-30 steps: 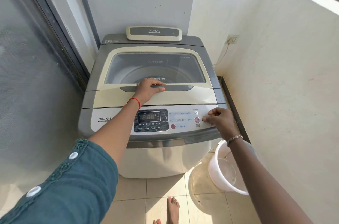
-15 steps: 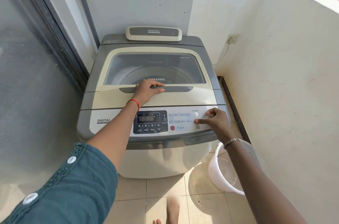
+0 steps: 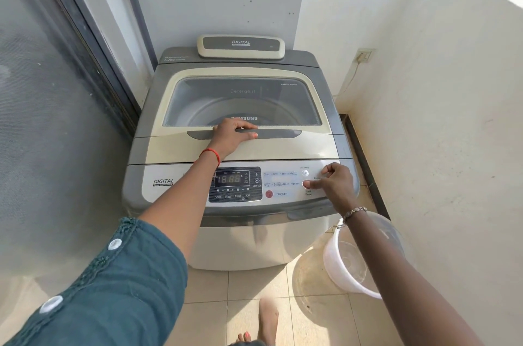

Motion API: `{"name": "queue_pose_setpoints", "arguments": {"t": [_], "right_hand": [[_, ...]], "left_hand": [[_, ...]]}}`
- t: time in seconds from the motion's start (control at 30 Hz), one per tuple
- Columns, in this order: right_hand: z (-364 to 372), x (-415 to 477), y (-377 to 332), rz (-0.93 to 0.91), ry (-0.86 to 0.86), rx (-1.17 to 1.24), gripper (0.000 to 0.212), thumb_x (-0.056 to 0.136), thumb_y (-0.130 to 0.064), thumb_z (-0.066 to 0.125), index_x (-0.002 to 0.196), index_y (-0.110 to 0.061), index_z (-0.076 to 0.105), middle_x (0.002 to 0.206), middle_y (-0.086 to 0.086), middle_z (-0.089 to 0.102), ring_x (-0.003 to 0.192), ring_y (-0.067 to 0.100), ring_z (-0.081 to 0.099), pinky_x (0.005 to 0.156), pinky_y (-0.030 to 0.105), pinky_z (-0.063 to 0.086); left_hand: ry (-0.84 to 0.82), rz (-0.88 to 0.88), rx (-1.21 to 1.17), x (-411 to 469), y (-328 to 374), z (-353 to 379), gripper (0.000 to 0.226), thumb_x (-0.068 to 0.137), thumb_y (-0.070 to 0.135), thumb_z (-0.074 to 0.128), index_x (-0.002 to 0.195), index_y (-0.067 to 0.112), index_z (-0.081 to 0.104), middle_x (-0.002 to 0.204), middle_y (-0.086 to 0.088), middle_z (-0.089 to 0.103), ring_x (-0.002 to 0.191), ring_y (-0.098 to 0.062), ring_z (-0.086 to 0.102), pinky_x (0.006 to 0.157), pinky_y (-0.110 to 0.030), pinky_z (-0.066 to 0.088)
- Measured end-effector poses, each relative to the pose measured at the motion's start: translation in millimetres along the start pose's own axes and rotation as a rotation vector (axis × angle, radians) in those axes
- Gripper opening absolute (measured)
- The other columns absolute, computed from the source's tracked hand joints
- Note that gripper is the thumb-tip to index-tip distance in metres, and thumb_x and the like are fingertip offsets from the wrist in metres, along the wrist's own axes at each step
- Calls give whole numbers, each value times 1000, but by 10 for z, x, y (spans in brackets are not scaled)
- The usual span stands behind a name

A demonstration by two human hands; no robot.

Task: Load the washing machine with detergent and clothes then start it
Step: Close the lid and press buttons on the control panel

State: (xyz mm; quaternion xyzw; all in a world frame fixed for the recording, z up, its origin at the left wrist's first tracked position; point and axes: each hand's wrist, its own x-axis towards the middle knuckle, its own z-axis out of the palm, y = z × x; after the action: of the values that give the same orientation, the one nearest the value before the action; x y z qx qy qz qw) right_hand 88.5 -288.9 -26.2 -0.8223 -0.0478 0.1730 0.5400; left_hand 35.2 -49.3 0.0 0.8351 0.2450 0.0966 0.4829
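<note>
Standing on pale beige floor tiles (image 3: 254, 283) in a narrow white-walled balcony, you face the washing machine (image 3: 240, 147), set against the far wall with a sliding glass door (image 3: 48, 119) on the left. Its lid is shut; the drum behind the tinted window looks dim, contents unclear. A translucent white plastic bucket (image 3: 348, 275) sits near right, apparently holding nothing. Your left hand (image 3: 232, 136) curls over the grey lid handle; your right hand (image 3: 334, 181), loosely fisted, presses the red start button.
</note>
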Motion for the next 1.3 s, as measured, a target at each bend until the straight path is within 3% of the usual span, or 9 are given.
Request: {"name": "queue_pose_setpoints", "arguments": {"t": [0.4,0.6,0.83,1.03,1.3], "right_hand": [[-54,7,18,18,-46,3,48,50,4,86,77,-5,47,62,-2,40,55,11,34,36,8,27],[-69,-5,-9,39,-63,-10,46,51,4,85,77,-5,48,64,1,43,58,13,38,49,20,31],[-57,31,-111,92,-62,-54,44,48,9,84,62,-6,46,57,6,52,50,14,47,42,17,36],[-62,108,-157,117,-102,-178,39,50,3,86,58,-5,48,59,8,54,53,17,47,48,24,35],[-80,259,-141,122,-190,-366,50,48,-11,90,57,-11,41,57,4,53,53,17,44,50,27,34]], "left_hand": [[-8,-4,-5,-8,-6,1,29,79,19,73,106,10,72,117,-7,66,116,-25,53,109,-40,34],[-8,0,-16,-2,-13,7,28,79,18,73,105,9,72,118,-8,66,116,-25,54,109,-40,35],[18,27,-14,13,-42,20,27,79,18,73,104,9,73,117,-7,66,116,-25,54,110,-44,32],[51,73,5,37,-91,46,25,79,18,72,103,10,73,110,-7,68,115,-24,55,109,-48,30],[49,66,-8,79,-171,66,23,80,21,72,102,16,73,104,1,67,112,-26,54,108,-44,33]]}}
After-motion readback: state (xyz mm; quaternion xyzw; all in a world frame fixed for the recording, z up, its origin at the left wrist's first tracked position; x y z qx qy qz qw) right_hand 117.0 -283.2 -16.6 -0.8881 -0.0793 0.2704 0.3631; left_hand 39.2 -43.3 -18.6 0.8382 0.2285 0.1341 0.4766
